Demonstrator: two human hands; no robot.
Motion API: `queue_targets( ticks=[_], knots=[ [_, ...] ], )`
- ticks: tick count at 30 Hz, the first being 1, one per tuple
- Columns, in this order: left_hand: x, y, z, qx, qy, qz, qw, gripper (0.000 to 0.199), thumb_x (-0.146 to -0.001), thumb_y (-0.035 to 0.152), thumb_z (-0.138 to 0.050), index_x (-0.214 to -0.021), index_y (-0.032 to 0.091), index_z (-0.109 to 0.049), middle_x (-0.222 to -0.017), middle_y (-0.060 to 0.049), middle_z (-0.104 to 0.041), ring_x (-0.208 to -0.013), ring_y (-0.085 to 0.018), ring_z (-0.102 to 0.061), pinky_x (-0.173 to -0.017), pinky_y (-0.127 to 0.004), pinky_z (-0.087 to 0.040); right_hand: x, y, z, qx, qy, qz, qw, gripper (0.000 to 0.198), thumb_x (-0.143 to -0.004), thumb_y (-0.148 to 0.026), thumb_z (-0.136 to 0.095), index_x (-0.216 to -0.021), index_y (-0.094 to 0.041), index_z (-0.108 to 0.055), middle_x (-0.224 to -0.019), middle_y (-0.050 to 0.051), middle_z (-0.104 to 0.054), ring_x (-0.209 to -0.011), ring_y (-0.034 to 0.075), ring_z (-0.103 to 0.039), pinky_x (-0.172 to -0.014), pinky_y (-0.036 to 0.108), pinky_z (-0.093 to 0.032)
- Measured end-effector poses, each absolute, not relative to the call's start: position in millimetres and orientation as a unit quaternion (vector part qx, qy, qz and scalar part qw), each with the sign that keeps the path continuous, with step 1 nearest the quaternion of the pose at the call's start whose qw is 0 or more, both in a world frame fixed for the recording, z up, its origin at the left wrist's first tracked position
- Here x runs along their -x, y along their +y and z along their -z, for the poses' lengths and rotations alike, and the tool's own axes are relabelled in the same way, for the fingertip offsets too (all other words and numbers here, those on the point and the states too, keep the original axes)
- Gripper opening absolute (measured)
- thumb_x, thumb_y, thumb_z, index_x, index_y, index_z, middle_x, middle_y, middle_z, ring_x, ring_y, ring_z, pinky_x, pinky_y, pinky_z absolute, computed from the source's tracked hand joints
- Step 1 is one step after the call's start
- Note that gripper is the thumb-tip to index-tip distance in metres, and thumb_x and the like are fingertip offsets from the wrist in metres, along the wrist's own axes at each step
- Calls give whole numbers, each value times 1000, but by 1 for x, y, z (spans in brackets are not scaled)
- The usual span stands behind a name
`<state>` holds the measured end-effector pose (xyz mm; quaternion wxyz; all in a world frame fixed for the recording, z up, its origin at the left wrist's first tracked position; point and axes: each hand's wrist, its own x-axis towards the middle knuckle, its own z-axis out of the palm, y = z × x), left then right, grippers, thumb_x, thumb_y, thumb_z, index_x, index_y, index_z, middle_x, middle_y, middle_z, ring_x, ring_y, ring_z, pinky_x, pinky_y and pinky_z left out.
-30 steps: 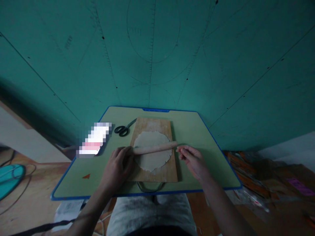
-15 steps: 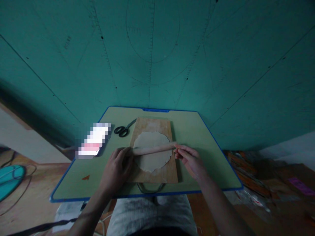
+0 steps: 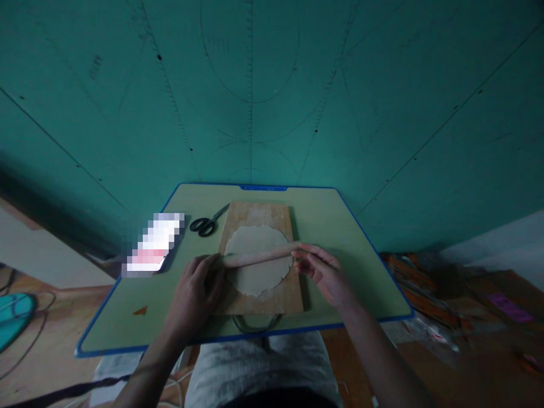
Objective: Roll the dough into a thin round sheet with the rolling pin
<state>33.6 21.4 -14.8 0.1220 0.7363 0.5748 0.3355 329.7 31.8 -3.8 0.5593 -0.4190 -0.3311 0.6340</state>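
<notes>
**Holding a rolling pin (image 3: pixel 260 256) across a round of dough (image 3: pixel 259 280)**

Clasping the pin's left end in the left hand (image 3: pixel 198 289), with fingers bent over the wood and hiding its tip. Touching the right end with the right hand (image 3: pixel 323 275), thumb and fingers drawn in close together; cannot tell whether gripping firmly or only resting there.

Lying across the middle of the dough, the pin, slightly aslant, right end farther from the body and reaching past the dough's edge. Beneath it, the dough, spread flat and roughly round, ragged and nicked along the right-hand rim. Under the dough, a wooden board (image 3: pixel 259 212), marked with a pale dusting at the far end. Sticking out from under its near edge, a curved handle (image 3: pixel 257 328).

On the pale, blue-edged table (image 3: pixel 340 226), just left of the board, black-handled scissors (image 3: pixel 208 225), with blades pointing toward the board's far corner. Farther left, a bright slab (image 3: pixel 155 243), too pixelated to make out. Nearer the body, well left of the left hand, a small brown scrap (image 3: pixel 140 310). Beyond the table, a green wall (image 3: pixel 272 141), marked with thin lines and curves.
</notes>
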Motion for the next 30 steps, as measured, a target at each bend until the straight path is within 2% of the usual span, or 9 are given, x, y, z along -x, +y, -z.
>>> queue_targets(
  ticks=[7, 14, 21, 30],
  knots=[
    [-33, 23, 14, -737, 578, -330, 120, 36, -95, 39, -46, -120, 17, -61, -112, -11, -63, -100, -25, -65, -87, -39, -56, -330, 30, -1, 412, -323, -645, 557, 38, -65, -40, -87, -98, -26, -76, -95, 4, -79, -74, 17, -72, -70, 32, -56],
    [-34, 22, 12, -732, 580, -334, 126, 38, -95, 42, -46, -119, 17, -62, -113, -12, -63, -99, -26, -65, -87, -40, -56, -328, 31, 0, 406, -334, -639, 562, 33, -71, -38, -81, -99, -24, -70, -95, 5, -79, -74, 18, -72, -72, 35, -55],
    [-34, 22, 11, -732, 583, -327, 129, 39, -94, 42, -46, -120, 18, -62, -112, -11, -64, -100, -26, -65, -88, -40, -56, -326, 31, -1, 420, -319, -638, 562, 32, -69, -36, -78, -96, -25, -65, -92, 4, -79, -71, 19, -71, -71, 35, -55],
    [-34, 22, 10, -731, 582, -332, 126, 39, -94, 42, -46, -118, 16, -62, -110, -12, -63, -99, -26, -66, -88, -41, -57, -327, 28, 2, 411, -332, -636, 562, 31, -69, -31, -76, -97, -25, -64, -74, 1, -75, -67, 18, -68, -67, 33, -54]
  ],
)
